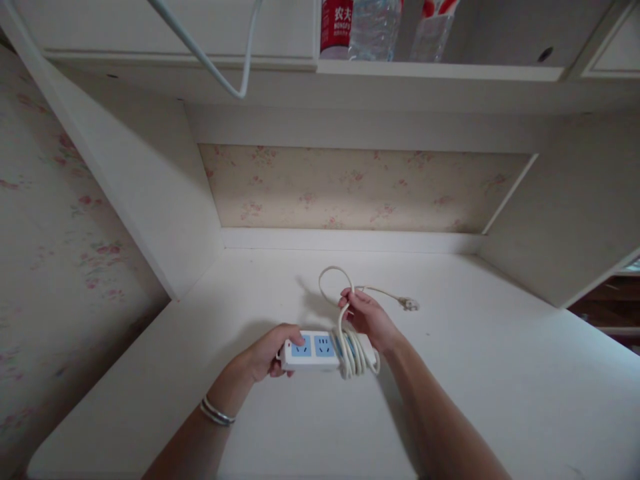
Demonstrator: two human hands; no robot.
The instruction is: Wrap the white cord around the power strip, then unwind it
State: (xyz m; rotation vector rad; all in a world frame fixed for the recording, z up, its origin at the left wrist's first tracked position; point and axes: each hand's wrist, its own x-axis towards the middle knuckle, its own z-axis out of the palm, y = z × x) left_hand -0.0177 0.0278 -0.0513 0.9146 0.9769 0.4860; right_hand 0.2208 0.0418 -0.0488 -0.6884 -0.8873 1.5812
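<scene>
My left hand point(280, 347) grips the left end of a white power strip point(313, 363) with blue socket faces, thumb on top. Several turns of its cream cord point(354, 360) are wrapped around the strip's right part. Just above those turns, my right hand point(365, 313) pinches the free length of the cord, which rises in a loop behind the fingers. The cord's far end runs to a plug point(410, 304) to the right of my right hand, above the white desk top point(475, 360). Part of the right hand's fingers is hidden.
A shelf point(440, 70) overhangs the desk's back and holds bottles point(375, 30). From the top hangs a pale bent cable or tube point(215, 73). Side panels point(145, 173) bound the desk left and right, and a flowered wall point(340, 190) shows behind.
</scene>
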